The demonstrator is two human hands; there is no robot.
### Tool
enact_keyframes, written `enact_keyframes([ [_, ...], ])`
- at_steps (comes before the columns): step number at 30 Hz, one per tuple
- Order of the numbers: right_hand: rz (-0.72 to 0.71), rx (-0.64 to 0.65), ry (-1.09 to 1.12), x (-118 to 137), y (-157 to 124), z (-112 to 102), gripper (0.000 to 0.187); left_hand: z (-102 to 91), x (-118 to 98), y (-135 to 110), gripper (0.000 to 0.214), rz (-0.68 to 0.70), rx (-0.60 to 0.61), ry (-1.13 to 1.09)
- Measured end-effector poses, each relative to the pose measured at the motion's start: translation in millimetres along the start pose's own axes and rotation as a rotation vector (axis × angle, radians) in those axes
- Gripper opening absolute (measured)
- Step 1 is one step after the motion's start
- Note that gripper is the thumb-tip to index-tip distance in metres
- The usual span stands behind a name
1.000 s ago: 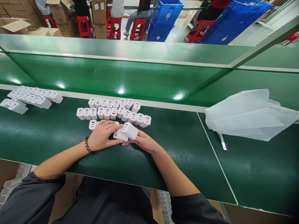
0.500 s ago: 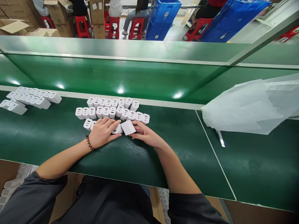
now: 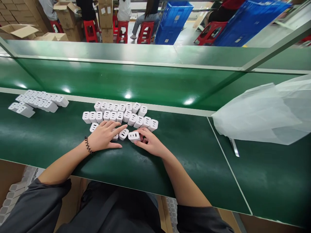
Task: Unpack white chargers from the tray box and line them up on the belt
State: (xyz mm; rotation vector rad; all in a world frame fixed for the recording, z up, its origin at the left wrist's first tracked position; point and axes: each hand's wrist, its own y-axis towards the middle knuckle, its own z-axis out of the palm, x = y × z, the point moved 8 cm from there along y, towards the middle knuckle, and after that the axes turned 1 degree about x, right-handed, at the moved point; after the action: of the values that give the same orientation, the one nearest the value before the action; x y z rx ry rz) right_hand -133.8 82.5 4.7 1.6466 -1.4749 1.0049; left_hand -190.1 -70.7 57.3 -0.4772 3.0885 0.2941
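Note:
My right hand point(image 3: 150, 142) grips a white charger block point(image 3: 133, 136) between thumb and fingers, its slotted face turned up toward me. Beside it, another charger block point(image 3: 123, 134) stands on the green table. My left hand point(image 3: 106, 136) lies with fingers spread over the front row and partly hides several blocks there. One front-row block point(image 3: 94, 127) shows left of that hand. Behind both hands, two rows of similar blocks point(image 3: 113, 116) stand with their slots facing up.
Another group of white blocks point(image 3: 39, 101) stands at the left. A translucent plastic bag point(image 3: 262, 113) hangs over the right side of the green table point(image 3: 194, 168). Beneath the front edge, cartons hold more white pieces point(image 3: 14, 194). Blue crates point(image 3: 173, 22) and seated people are beyond the bench.
My right hand has turned the block from its blank face to its slotted face. My left hand has shifted slightly left, its thumb now apart from the blocks. The view has moved slightly.

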Motion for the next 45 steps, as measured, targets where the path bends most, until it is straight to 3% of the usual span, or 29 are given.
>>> enact_keyframes([
  [5,-0.014,0.033,-0.04,0.1,-0.2,3.1,0.044,9.8,16.1,-5.6,0.07,0.053,0.09,0.0],
  [11,-0.089,-0.088,-0.086,5.2,-0.5,6.4,0.047,12.2,21.0,-3.1,0.058,0.063,0.018,-0.028],
  [19,-0.184,-0.04,-0.141,19.2,-2.9,20.6,0.052,-0.2,34.1,-20.7,0.06,0.058,-0.035,-0.004],
  [26,-0.213,-0.086,-0.234,28.8,10.1,37.4,0.045,2.7,64.5,-45.7,0.052,0.032,-0.227,0.134],
  [31,-0.224,-0.078,-0.36,38.5,30.4,49.8,0.05,1.6,87.0,-50.0,0.055,-0.032,-0.236,0.118],
  [37,-0.226,-0.186,-0.441,41.9,51.4,57.8,0.048,-6.1,106.4,-54.1,0.049,-0.089,-0.342,0.125],
  [41,-0.215,-0.23,-0.529,48.9,41.2,45.0,0.051,-15.2,108.7,-52.2,0.053,-0.077,-0.373,0.173],
  [45,-0.282,-0.376,-0.547,67.4,-19.8,3.8,0.045,-32.3,109.2,-71.5,0.055,-0.077,-0.442,0.138],
])
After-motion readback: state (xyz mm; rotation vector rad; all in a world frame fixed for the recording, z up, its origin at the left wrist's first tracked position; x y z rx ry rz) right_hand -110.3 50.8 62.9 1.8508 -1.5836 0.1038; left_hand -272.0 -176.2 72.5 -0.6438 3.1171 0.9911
